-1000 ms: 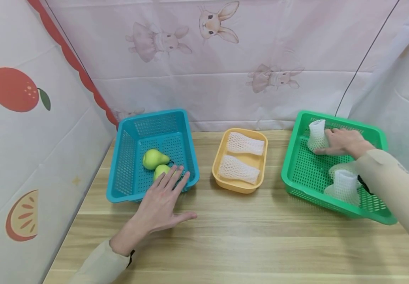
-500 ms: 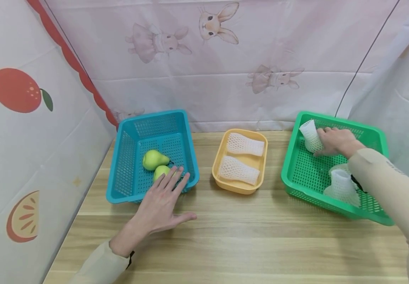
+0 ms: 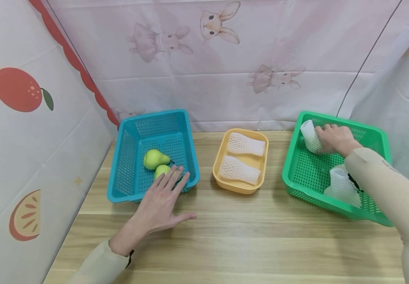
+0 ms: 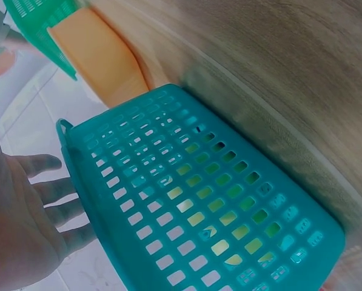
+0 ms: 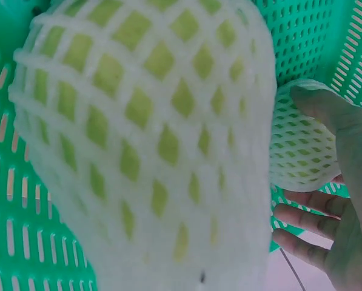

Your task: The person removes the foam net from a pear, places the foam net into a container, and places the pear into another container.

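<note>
My left hand (image 3: 160, 201) lies with fingers spread over the near right rim of the blue basket (image 3: 119, 173). Two green pears (image 3: 154, 159) lie inside, one partly covered by my fingertips. At the right, my right hand (image 3: 334, 139) is in the green basket (image 3: 305, 163), with thumb and fingers around a pear in a white foam net (image 3: 311, 136). That pear leans left, its net's mouth pointing up. In the right wrist view, the thumb lies over the netted pear (image 5: 299, 145), and the index finger is mostly hidden behind it. Another netted pear (image 5: 150, 121) fills the foreground.
A yellow tray (image 3: 238, 187) stands between the baskets, holding two white foam nets (image 3: 239, 169). More netted pears (image 3: 343, 187) lie at the near side of the green basket, partly under my right forearm. Printed cloth walls (image 3: 197, 98) enclose the wooden table (image 3: 226, 236).
The netted pear in my right hand has tipped and shifted left, mostly during the first half second. My right hand and forearm have moved slightly left. My left hand stays still.
</note>
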A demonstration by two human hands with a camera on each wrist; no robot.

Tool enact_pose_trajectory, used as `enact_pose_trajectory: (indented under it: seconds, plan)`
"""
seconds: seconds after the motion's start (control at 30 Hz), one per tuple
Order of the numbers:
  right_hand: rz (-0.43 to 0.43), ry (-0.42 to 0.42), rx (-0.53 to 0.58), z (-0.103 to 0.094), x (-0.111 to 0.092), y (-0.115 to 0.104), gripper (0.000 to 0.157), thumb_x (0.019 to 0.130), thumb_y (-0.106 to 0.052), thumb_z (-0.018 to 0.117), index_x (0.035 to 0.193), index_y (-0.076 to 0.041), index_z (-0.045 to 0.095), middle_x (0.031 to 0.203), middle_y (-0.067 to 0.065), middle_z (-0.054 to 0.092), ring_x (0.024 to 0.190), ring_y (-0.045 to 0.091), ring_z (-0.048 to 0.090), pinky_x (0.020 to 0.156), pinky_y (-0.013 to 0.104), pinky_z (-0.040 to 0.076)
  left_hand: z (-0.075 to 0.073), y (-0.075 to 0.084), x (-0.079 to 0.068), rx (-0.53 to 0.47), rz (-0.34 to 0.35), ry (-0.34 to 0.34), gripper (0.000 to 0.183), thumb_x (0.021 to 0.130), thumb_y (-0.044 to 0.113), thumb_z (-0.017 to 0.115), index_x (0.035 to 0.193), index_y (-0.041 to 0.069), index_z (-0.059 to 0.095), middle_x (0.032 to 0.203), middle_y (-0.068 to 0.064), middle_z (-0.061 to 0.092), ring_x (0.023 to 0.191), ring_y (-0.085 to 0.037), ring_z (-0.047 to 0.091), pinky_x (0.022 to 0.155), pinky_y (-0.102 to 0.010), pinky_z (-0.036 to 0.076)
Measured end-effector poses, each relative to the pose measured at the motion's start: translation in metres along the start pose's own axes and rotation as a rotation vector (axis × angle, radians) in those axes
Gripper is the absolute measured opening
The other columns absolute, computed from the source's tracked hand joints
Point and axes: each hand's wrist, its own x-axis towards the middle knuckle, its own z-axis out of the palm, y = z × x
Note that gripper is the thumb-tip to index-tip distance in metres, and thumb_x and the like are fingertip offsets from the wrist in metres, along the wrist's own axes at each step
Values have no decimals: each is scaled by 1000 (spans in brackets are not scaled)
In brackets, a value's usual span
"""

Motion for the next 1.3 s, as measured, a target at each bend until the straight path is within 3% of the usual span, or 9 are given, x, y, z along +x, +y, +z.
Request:
enact_pose_trajectory:
  seconds: [0.23,0.43,0.73,1.3]
  plan:
    - [-5,24,-23,-4,-4,0,81,79,-38,83,133,11,49,115,37,60,101,52,62,71,61,57,-1,1,0,-3,1,8,116,77,80,72,163,10,39,168,-16,43,156,-37,42,121,-57,46]
    - [-2,27,-36,-10,-9,3,85,77,-41,84,135,10,49,117,37,61,103,52,63,71,61,58,0,1,-1,-5,-3,11,115,78,82,70,163,10,39,168,-16,43,156,-37,42,121,-57,46]
    - [-28,67,-46,-24,-20,11,85,73,-45,84,131,8,52,107,31,63,92,43,64,61,54,56,0,1,-1,-3,-6,6,115,78,82,70,164,11,39,169,-16,42,157,-36,41,122,-57,45]
    - [-22,180,-76,-46,-41,18,89,72,-54,86,127,7,52,109,35,60,91,45,62,63,57,56,0,1,-3,-6,-6,8,115,78,81,70,164,11,38,170,-15,39,158,-37,39,121,-58,45]
